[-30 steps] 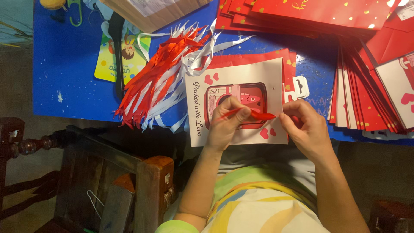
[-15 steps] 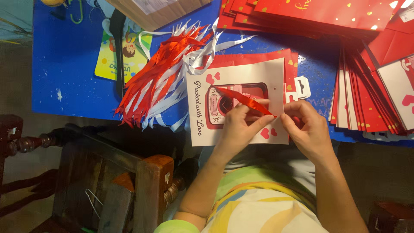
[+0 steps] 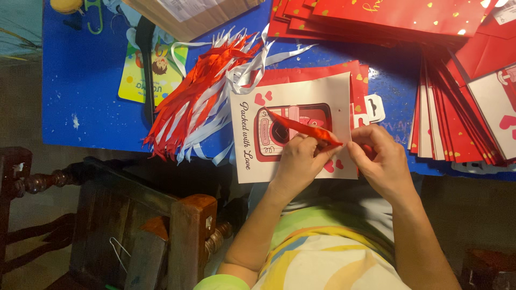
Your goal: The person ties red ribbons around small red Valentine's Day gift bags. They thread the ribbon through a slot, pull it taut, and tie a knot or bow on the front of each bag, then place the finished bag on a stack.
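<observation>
Both forearms are bare from the elbows to the left hand (image 3: 298, 164) and right hand (image 3: 384, 161), with no rings, watch or bracelets showing. The person wears a short-sleeved shirt (image 3: 322, 258), white with broad swirling yellow, green and orange bands; a bright green sleeve hem (image 3: 220, 283) shows toward seven o'clock.

left hand (image 3: 295, 161): pinches red ribbon (image 3: 301, 128) at its near end, over the bag's near right corner
right hand (image 3: 379, 158): just beside left hand, fingertips at same ribbon end
red ribbon: runs diagonally up-left across the bag's printed face
gift bag (image 3: 290, 91): flat, white face with red camera print and hearts, at near edge of blue tabletop (image 3: 86, 102)
ribbon bundle (image 3: 204, 91): red and white strips, left of the bag, fanned out
red bag stacks (image 3: 457, 107): far and right edges of tabletop
wooden chair (image 3: 134, 225): near-left, below tabletop edge
</observation>
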